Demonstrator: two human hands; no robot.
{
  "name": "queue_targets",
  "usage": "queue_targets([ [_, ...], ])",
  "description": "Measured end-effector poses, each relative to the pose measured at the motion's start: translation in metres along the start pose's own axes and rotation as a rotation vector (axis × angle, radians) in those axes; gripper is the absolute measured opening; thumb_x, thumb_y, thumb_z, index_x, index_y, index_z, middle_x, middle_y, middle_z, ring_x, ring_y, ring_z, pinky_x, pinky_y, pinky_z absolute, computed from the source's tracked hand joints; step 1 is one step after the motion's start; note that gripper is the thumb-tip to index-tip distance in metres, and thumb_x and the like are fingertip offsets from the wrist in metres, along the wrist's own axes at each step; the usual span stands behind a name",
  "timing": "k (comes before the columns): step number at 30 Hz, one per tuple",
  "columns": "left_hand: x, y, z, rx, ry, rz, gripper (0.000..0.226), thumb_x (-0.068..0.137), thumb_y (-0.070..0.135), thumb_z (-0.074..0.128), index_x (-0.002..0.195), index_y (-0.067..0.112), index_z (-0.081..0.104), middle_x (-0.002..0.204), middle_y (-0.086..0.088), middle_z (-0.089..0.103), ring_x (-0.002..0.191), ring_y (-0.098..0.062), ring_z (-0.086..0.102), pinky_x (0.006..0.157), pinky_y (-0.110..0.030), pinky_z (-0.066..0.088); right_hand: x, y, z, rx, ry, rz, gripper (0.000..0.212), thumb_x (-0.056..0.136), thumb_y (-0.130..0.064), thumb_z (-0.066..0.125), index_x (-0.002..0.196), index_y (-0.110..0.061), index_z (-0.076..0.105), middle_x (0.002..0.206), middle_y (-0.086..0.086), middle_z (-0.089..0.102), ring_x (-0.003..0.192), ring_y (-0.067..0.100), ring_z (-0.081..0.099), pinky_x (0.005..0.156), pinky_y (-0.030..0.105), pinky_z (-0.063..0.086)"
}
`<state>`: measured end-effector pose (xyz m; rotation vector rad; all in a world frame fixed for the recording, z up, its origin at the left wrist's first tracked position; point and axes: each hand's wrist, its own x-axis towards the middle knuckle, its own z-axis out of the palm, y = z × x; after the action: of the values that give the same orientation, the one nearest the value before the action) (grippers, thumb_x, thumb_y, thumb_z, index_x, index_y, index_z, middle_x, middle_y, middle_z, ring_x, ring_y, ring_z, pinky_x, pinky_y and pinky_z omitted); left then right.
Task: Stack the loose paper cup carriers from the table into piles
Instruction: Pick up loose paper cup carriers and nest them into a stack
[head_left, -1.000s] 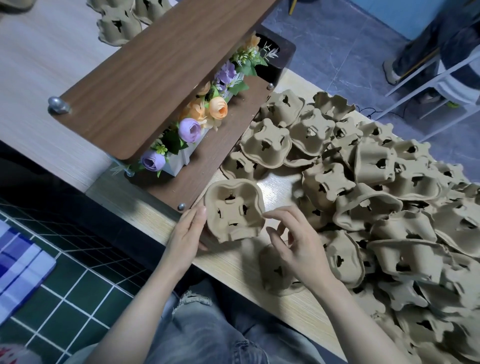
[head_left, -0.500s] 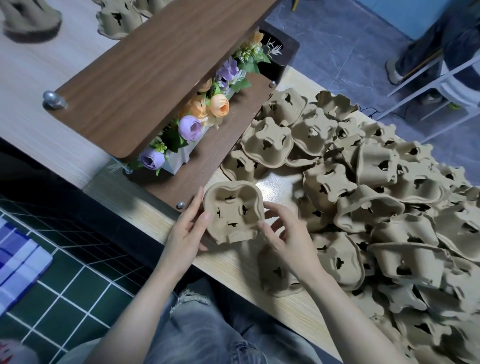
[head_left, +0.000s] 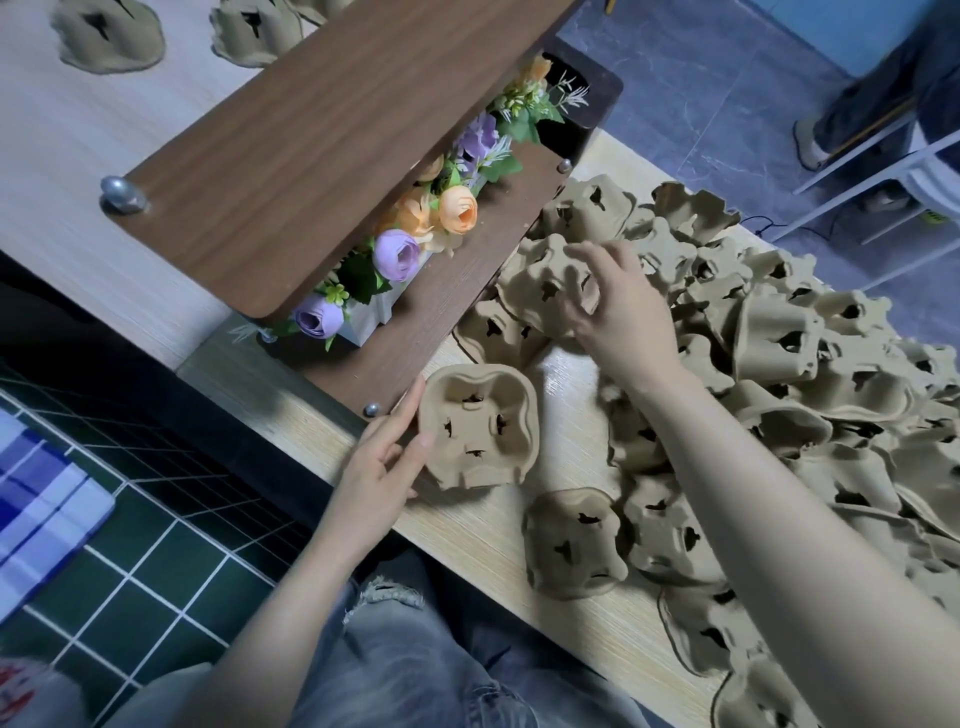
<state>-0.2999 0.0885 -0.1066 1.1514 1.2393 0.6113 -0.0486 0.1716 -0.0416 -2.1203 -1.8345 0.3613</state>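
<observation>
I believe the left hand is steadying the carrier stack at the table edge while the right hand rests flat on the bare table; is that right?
Not quite. The left hand does steady the carrier stack at the table edge, but the head view shows the right hand reaching into the heap, fingers closing on a loose carrier.

Light table (head_left: 571, 613) under perhaps unsorted carriers (head_left: 779, 338)
</observation>
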Motion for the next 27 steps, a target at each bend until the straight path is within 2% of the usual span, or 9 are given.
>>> queue_targets([
  [3, 0.003, 0.0, -0.001, 0.027, 0.005, -0.019, 0.056, 0.098, 0.031, 0.053, 0.127, 0.075, 0.034, 0.124, 0.015, 0.05, 0.088, -0.031, 0.056, 0.072, -0.032, 0.057, 0.025, -0.002, 0.0, -0.126, -0.118, 0.014, 0.05, 0.093, -0.024, 0.056, 0.142, -0.021, 0.045, 0.139, 0.005, 0.045, 0.104, 0.03, 0.06, 0.076, 0.034, 0.045],
  [5, 0.005, 0.001, -0.002, 0.053, 0.014, -0.02, 0.056, 0.097, 0.032, 0.053, 0.124, 0.078, 0.034, 0.122, 0.002, 0.05, 0.093, -0.036, 0.054, 0.078, -0.037, 0.055, 0.035, 0.0, 0.002, -0.202, -0.19, 0.018, 0.057, 0.091, -0.023, 0.056, 0.145, -0.023, 0.041, 0.139, 0.008, 0.045, 0.109, 0.033, 0.058, 0.077, 0.035, 0.046],
  [9, 0.007, 0.002, -0.002, 0.051, 0.026, -0.027, 0.053, 0.097, 0.033, 0.053, 0.125, 0.076, 0.036, 0.121, -0.003, 0.05, 0.092, -0.035, 0.053, 0.079, -0.039, 0.054, 0.041, 0.005, 0.006, -0.206, -0.245, 0.028, 0.065, 0.087, -0.02, 0.059, 0.148, -0.025, 0.036, 0.135, 0.011, 0.048, 0.111, 0.034, 0.057, 0.078, 0.037, 0.046],
  [12, 0.007, 0.002, -0.003, 0.057, 0.03, -0.022, 0.054, 0.098, 0.031, 0.053, 0.126, 0.074, 0.037, 0.119, -0.007, 0.05, 0.08, -0.027, 0.051, 0.077, -0.04, 0.054, 0.035, 0.007, 0.004, -0.138, -0.216, 0.038, 0.075, 0.083, -0.021, 0.066, 0.15, -0.026, 0.033, 0.142, 0.008, 0.042, 0.112, 0.034, 0.057, 0.08, 0.039, 0.051],
  [16, 0.008, 0.002, -0.004, 0.039, 0.026, -0.015, 0.054, 0.098, 0.028, 0.054, 0.128, 0.07, 0.04, 0.12, -0.007, 0.051, 0.071, -0.013, 0.045, 0.07, -0.03, 0.056, 0.016, 0.01, 0.002, -0.021, -0.122, 0.036, 0.085, 0.079, -0.025, 0.075, 0.151, -0.029, 0.029, 0.148, 0.001, 0.039, 0.121, 0.025, 0.053, 0.087, 0.037, 0.047],
  [19, 0.008, 0.003, -0.005, 0.015, 0.016, -0.025, 0.052, 0.098, 0.027, 0.055, 0.126, 0.068, 0.041, 0.121, -0.006, 0.056, 0.069, -0.007, 0.046, 0.066, -0.021, 0.056, 0.005, 0.012, 0.002, 0.052, -0.058, 0.027, 0.085, 0.077, -0.028, 0.079, 0.15, -0.026, 0.034, 0.134, 0.003, 0.051, 0.118, 0.023, 0.052, 0.091, 0.037, 0.046],
  [22, 0.008, 0.006, -0.005, 0.003, -0.003, -0.035, 0.053, 0.097, 0.029, 0.056, 0.122, 0.074, 0.041, 0.124, -0.004, 0.058, 0.07, -0.004, 0.049, 0.066, -0.021, 0.055, -0.005, 0.014, 0.001, 0.075, -0.022, 0.028, 0.087, 0.075, -0.029, 0.082, 0.149, -0.022, 0.037, 0.114, 0.007, 0.059, 0.109, 0.027, 0.053, 0.089, 0.041, 0.046],
  [25, 0.008, 0.007, -0.005, -0.007, -0.012, -0.031, 0.055, 0.098, 0.028, 0.056, 0.12, 0.076, 0.041, 0.131, -0.007, 0.055, 0.076, -0.016, 0.051, 0.065, -0.021, 0.055, -0.012, 0.017, 0.001, 0.064, -0.042, 0.076, 0.095, 0.074, -0.039, 0.082, 0.152, -0.028, 0.028, 0.101, 0.002, 0.06, 0.097, 0.023, 0.057, 0.076, 0.038, 0.046],
  [27, 0.008, 0.006, -0.005, -0.011, -0.01, -0.032, 0.055, 0.098, 0.027, 0.056, 0.12, 0.075, 0.041, 0.131, -0.005, 0.055, 0.077, -0.017, 0.051, 0.064, -0.02, 0.054, -0.017, 0.02, 0.001, 0.035, -0.105, 0.108, 0.102, 0.073, -0.047, 0.081, 0.153, -0.033, 0.019, 0.098, 0.0, 0.062, 0.089, 0.02, 0.058, 0.07, 0.034, 0.044],
])
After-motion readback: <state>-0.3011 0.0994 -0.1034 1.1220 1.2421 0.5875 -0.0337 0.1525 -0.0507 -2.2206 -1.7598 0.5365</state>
